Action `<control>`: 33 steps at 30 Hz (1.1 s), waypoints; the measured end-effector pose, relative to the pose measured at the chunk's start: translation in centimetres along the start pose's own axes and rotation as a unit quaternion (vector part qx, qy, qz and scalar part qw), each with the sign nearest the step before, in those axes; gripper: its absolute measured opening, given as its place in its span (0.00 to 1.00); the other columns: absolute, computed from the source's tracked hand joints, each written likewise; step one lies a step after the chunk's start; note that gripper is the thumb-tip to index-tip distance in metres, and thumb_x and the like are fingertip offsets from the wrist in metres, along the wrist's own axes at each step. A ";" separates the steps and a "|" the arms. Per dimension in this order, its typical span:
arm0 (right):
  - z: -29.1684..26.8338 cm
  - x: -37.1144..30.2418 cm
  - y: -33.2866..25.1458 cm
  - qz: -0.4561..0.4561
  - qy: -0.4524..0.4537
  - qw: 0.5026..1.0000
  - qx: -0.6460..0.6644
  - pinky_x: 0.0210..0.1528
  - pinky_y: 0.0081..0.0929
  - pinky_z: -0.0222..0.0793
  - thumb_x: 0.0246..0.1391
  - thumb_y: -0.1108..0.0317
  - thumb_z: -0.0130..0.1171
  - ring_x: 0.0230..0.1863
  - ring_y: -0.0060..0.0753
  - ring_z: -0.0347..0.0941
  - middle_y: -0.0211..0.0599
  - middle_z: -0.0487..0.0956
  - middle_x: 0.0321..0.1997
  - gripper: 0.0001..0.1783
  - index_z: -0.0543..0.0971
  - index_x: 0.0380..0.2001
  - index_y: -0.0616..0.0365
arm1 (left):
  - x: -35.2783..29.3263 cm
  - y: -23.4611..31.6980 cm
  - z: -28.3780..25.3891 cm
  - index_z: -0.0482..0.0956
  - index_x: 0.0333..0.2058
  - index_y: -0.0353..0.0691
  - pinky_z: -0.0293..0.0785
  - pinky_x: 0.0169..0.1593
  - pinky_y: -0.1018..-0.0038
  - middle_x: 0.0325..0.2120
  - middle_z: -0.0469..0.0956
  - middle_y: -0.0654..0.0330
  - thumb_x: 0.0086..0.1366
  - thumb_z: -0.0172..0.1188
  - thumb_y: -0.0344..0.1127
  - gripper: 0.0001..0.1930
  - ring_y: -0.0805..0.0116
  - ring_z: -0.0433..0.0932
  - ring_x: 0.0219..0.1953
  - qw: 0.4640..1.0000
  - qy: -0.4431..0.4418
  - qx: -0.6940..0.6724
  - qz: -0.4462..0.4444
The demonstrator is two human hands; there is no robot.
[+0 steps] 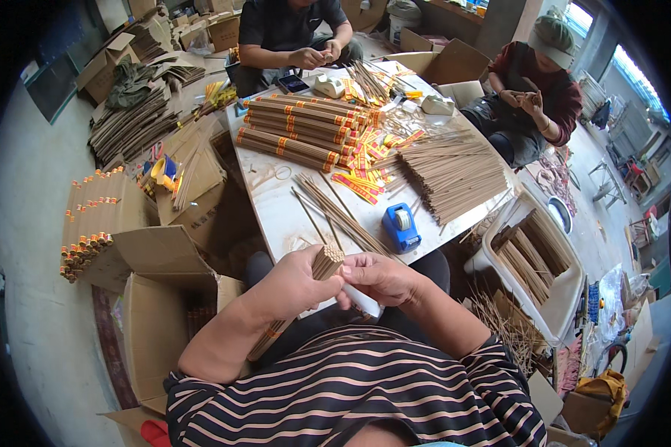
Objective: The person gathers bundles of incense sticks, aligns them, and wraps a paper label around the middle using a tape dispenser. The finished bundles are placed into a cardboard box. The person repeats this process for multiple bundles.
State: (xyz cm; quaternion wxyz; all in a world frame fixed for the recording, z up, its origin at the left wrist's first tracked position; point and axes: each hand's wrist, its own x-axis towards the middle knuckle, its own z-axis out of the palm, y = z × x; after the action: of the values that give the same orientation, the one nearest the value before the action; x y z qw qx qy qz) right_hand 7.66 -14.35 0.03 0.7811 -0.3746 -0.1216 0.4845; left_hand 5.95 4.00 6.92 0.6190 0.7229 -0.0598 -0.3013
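Note:
My left hand [289, 281] is wrapped round a bundle of thin brown incense sticks [328, 258]. The bundle slants up from my lap, its cut ends showing above the fist. Close against it, my right hand [384, 279] has its fingers bent, with a smooth white tube-like piece [362, 300] held beneath them. What that piece is exactly, I cannot make out. Just beyond my hands on the table [276, 216] stands a blue tape dispenser [402, 228]. Loose incense sticks [344, 216] lie to its left.
Labelled bundles [287, 149] are piled farther back, beside scattered red-and-yellow labels [365, 167] and a heap of sticks [451, 171]. A white tub [566, 298] of sticks stands right; an open carton [156, 320] sits left. Two people work across the table.

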 end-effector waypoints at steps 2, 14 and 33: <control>-0.5 0.0 0.6 -0.011 -0.012 1.000 0.026 0.26 0.14 0.64 0.56 0.60 0.53 0.24 0.19 0.69 0.29 0.73 0.23 0.13 0.74 0.34 0.60 | -0.3 -0.5 0.2 0.70 0.35 0.33 0.62 0.19 0.85 0.19 0.70 0.68 0.54 0.60 0.35 0.14 0.84 0.66 0.17 0.999 0.017 0.035 -0.009; -0.4 -2.8 1.2 -0.266 0.208 0.823 -0.457 0.26 0.14 0.62 0.49 0.73 0.60 0.27 0.16 0.67 0.26 0.73 0.29 0.03 0.78 0.25 0.60 | -1.4 -2.1 -0.6 0.69 0.40 0.37 0.59 0.14 0.84 0.14 0.67 0.69 0.53 0.61 0.29 0.16 0.83 0.64 0.11 0.999 0.015 -0.035 -0.036; 4.2 -1.0 2.7 -0.156 0.325 0.878 -0.316 0.24 0.12 0.65 0.51 0.68 0.60 0.23 0.12 0.67 0.27 0.74 0.21 0.10 0.74 0.25 0.65 | -0.1 -4.8 2.3 0.69 0.38 0.32 0.61 0.16 0.85 0.19 0.70 0.65 0.54 0.60 0.32 0.15 0.82 0.64 0.14 0.992 0.044 -0.089 -0.079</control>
State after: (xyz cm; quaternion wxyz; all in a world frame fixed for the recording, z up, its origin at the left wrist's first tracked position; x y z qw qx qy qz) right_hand 3.06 -12.53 1.15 0.6823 -0.7139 -0.0644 0.1436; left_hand 3.28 3.13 2.38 0.6570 0.6798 0.0520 -0.3218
